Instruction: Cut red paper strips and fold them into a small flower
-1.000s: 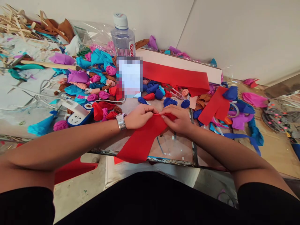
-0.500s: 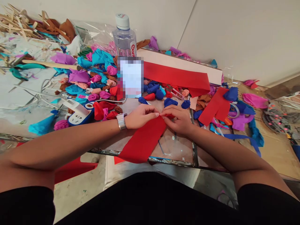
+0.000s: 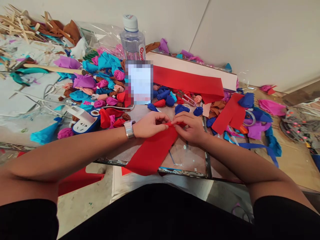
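Observation:
A broad red crepe-paper strip (image 3: 156,150) hangs from my fingers and slopes over the table's front edge. My left hand (image 3: 151,124) pinches its upper end between thumb and fingers, a metal watch (image 3: 129,129) on the wrist. Close against it, my right hand (image 3: 189,127) is closed on the same end, where the paper looks gathered or folded. The fingers hide part of that fold. Just beyond my hands lie dark blue paper flower heads (image 3: 182,109) and a red one (image 3: 160,103).
A water bottle (image 3: 133,43) stands behind a blurred bright screen (image 3: 140,83). To the left are a power strip (image 3: 85,125), teal-handled pliers (image 3: 32,70) and wooden sticks (image 3: 18,26). Other red strips (image 3: 190,81) lie at the back, with a tape roll (image 3: 249,118) to the right.
My left thumb and fingertips have shifted slightly down and left along the gathered edge, and a little more red shows between my hands. The strip's lower end has moved slightly.

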`<state>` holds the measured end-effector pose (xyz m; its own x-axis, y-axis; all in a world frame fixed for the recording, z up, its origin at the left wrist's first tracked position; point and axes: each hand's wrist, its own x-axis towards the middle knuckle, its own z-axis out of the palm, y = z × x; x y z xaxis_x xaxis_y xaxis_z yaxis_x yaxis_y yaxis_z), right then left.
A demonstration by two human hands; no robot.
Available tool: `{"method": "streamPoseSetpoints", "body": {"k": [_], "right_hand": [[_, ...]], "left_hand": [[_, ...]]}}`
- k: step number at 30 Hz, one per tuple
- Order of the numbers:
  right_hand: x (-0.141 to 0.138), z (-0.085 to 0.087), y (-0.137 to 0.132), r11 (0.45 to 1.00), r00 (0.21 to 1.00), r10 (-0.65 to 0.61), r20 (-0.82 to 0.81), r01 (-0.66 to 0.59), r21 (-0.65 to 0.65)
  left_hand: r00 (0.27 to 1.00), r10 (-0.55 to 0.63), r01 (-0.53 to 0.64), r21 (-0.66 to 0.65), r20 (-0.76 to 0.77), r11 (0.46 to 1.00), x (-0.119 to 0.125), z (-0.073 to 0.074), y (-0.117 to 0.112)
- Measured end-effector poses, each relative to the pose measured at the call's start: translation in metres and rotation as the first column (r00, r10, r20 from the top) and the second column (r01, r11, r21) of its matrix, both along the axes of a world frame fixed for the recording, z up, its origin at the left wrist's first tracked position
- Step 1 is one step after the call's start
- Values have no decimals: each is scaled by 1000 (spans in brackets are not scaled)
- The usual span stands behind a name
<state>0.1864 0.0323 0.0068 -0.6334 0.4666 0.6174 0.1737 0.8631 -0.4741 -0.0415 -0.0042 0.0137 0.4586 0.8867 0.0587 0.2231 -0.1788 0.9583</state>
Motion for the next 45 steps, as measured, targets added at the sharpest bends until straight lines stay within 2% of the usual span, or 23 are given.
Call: {"method": "streamPoseSetpoints", "body": {"k": [8,15,22,30,39,45], "right_hand": [[1,1,0,1000,999,-2,39,2,-6],[0,-1,0,1000,999,5,43,-6,21],[0,1,0,1000,997,3,73,-4,14],[2,-2,3,999,994,-35,99,34,19],[3,-4,4,999,993,-37,109,37,5],[4,-5,5,999,992,-40,121,42,-10]], "left_hand": [[1000,11,-11,9,-16,1000,0,-4,1],[1000,24,-24,-11,-8,1000,1,0,0],[1000,27,-27,-4,-7,1000,1,-3,0],[999,39,-38,8,-34,999,0,-3,1],[998,70,-70,-10,-3,997,1,-5,1],[991,119,-117,50,-56,992,1,-5,-1]]}}
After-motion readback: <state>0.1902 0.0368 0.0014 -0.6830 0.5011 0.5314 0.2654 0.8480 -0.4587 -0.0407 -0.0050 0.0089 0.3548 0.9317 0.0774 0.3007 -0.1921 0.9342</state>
